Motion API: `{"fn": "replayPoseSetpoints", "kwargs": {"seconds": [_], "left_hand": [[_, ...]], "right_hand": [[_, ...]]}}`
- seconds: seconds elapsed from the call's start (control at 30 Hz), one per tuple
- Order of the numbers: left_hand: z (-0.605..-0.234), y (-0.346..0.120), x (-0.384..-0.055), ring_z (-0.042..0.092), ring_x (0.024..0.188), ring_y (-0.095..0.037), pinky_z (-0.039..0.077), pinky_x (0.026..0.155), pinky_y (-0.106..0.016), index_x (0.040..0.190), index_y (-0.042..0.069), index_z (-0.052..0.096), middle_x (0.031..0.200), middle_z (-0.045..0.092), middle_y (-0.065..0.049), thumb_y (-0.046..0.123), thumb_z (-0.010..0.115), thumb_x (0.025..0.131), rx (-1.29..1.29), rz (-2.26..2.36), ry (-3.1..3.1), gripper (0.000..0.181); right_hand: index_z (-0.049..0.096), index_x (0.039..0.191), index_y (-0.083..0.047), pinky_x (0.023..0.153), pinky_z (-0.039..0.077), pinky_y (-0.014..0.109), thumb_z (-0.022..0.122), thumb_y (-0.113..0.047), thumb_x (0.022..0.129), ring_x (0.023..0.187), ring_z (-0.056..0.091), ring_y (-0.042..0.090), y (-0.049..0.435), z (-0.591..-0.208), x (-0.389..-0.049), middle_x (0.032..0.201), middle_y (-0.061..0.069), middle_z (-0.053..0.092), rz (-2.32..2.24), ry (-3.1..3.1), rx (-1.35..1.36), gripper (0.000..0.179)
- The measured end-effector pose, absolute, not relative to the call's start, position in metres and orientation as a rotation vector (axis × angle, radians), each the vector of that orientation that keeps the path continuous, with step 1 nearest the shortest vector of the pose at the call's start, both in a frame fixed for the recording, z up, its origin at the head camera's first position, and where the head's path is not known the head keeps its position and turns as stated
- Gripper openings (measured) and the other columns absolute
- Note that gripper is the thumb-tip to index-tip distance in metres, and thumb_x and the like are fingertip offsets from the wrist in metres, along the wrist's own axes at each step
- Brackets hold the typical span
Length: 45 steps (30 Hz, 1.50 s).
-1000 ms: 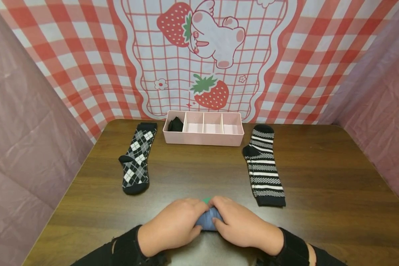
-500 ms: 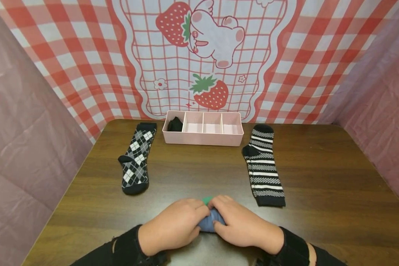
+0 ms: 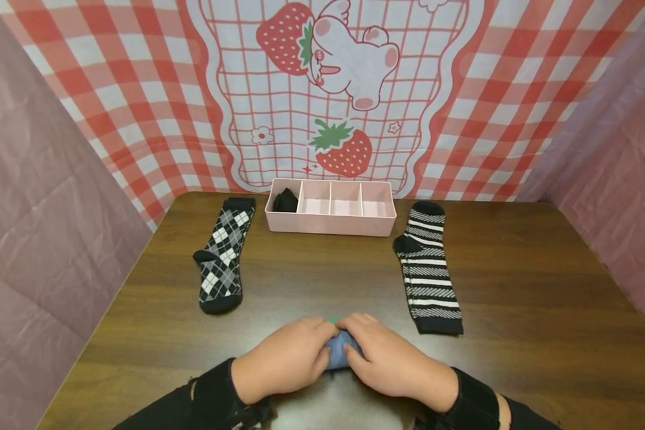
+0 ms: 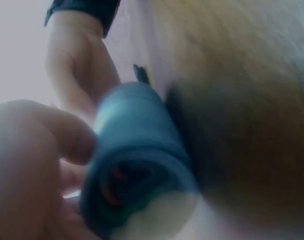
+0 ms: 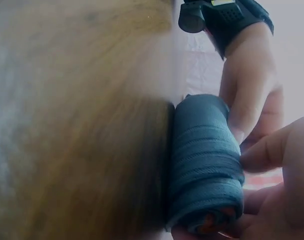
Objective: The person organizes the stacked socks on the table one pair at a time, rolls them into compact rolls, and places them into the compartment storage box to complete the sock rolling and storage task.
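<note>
A rolled-up blue sock (image 3: 337, 351) lies on the table near its front edge, between both hands. My left hand (image 3: 285, 361) grips its left end, fingers over the far side and thumb on the near side. At the other end my right hand (image 3: 395, 361) holds it the same way. A sliver of green (image 3: 334, 320) shows beyond the fingertips in the head view. In the right wrist view the roll (image 5: 206, 160) has ridged layers and orange inside its end. The left wrist view shows the roll's other end (image 4: 137, 165), blurred, with orange and green inside.
A pink four-compartment box (image 3: 330, 224) stands at the back, a black bundle (image 3: 286, 200) in its leftmost compartment. An argyle sock (image 3: 223, 257) lies flat on the left, a striped sock (image 3: 430, 269) on the right. A checked cloth (image 3: 500, 107) hangs behind the table.
My left hand has shifted slightly right and forward, and less of the blue roll shows between the hands. Less green is visible beyond the fingers. The other socks and the box stay put.
</note>
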<state>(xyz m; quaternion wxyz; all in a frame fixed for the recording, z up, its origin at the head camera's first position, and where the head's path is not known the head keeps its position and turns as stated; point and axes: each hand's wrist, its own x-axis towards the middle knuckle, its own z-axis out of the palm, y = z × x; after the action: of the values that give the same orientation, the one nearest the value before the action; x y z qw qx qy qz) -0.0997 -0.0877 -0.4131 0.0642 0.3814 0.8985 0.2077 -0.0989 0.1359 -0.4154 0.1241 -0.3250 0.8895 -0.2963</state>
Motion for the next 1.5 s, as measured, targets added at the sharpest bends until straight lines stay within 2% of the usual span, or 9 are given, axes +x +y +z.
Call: {"fn": "replayPoseSetpoints", "kwargs": {"seconds": [0.2,0.37,0.63,1.03,1.13,1.23,1.33,1.43,1.5], "left_hand": [[-0.417,-0.091,-0.109,0.062,0.108,-0.011,0.052,0.094,-0.034,0.128,0.011,0.067,0.119,0.064,0.0,0.019,0.055,0.104,0.984,0.799,2.623,0.028],[-0.416,-0.092,-0.112,0.061,0.107,-0.011,0.052,0.095,-0.036,0.127,0.013,0.068,0.118,0.063,0.002,0.021,0.052,0.103,0.889,0.859,2.584,0.029],[-0.418,-0.093,-0.114,0.052,0.08,-0.008,0.05,0.078,-0.03,0.114,0.012,0.075,0.099,0.055,0.006,0.019,0.05,0.101,0.881,0.847,2.638,0.029],[-0.416,-0.089,-0.111,0.056,0.073,-0.006,0.051,0.068,-0.029,0.102,0.012,0.071,0.085,0.065,0.007,0.017,0.057,0.095,0.806,0.819,2.725,0.017],[-0.415,-0.089,-0.111,0.049,0.059,-0.006,0.044,0.057,-0.026,0.09,0.017,0.064,0.069,0.055,0.009,0.017,0.058,0.093,0.787,0.835,2.719,0.007],[-0.415,-0.09,-0.11,0.043,0.053,-0.006,0.038,0.052,-0.025,0.083,0.02,0.057,0.062,0.047,0.01,0.016,0.057,0.092,0.784,0.834,2.716,0.011],[-0.415,-0.09,-0.109,0.04,0.052,-0.006,0.036,0.05,-0.025,0.078,0.02,0.053,0.06,0.043,0.01,0.015,0.058,0.091,0.784,0.831,2.727,0.014],[-0.415,-0.09,-0.109,0.039,0.052,-0.006,0.034,0.049,-0.025,0.076,0.019,0.051,0.059,0.041,0.01,0.015,0.059,0.09,0.782,0.83,2.74,0.017],[-0.416,-0.09,-0.109,0.037,0.051,-0.006,0.032,0.049,-0.025,0.074,0.019,0.05,0.058,0.039,0.01,0.015,0.059,0.09,0.775,0.83,2.742,0.019]], "right_hand": [[0.055,0.138,-0.014,0.099,0.048,0.039,0.075,-0.03,0.093,0.117,0.052,0.011,0.135,-0.417,-0.097,0.129,-0.004,0.057,-0.794,2.652,-0.968,0.052],[0.058,0.131,-0.016,0.098,0.049,0.039,0.08,-0.03,0.088,0.115,0.053,0.012,0.134,-0.418,-0.096,0.123,-0.005,0.058,-0.768,2.765,-0.987,0.05],[0.06,0.138,-0.008,0.101,0.048,0.041,0.071,-0.029,0.098,0.121,0.054,0.015,0.132,-0.418,-0.095,0.129,-0.002,0.06,-0.709,2.776,-1.033,0.047],[0.052,0.146,-0.001,0.108,0.043,0.047,0.065,-0.026,0.101,0.132,0.051,0.022,0.132,-0.417,-0.092,0.139,0.007,0.057,-0.77,2.772,-0.948,0.053],[0.048,0.149,0.002,0.11,0.041,0.049,0.065,-0.027,0.101,0.135,0.05,0.027,0.132,-0.416,-0.092,0.143,0.011,0.055,-0.758,2.788,-0.879,0.058],[0.048,0.149,0.003,0.111,0.041,0.05,0.065,-0.033,0.101,0.136,0.05,0.031,0.131,-0.415,-0.092,0.144,0.015,0.055,-0.735,2.809,-0.76,0.062],[0.057,0.14,0.001,0.103,0.047,0.05,0.065,-0.043,0.1,0.125,0.059,0.029,0.131,-0.413,-0.093,0.134,0.014,0.062,-0.7,2.842,-0.636,0.06],[0.071,0.108,-0.011,0.076,0.054,0.041,0.064,-0.052,0.099,0.089,0.064,0.017,0.131,-0.412,-0.094,0.098,0.003,0.069,-0.666,2.849,-0.575,0.042],[0.066,0.088,-0.019,0.059,0.047,0.033,0.063,-0.052,0.099,0.067,0.054,0.009,0.131,-0.411,-0.095,0.075,-0.005,0.06,-0.664,2.843,-0.587,0.036]]}}
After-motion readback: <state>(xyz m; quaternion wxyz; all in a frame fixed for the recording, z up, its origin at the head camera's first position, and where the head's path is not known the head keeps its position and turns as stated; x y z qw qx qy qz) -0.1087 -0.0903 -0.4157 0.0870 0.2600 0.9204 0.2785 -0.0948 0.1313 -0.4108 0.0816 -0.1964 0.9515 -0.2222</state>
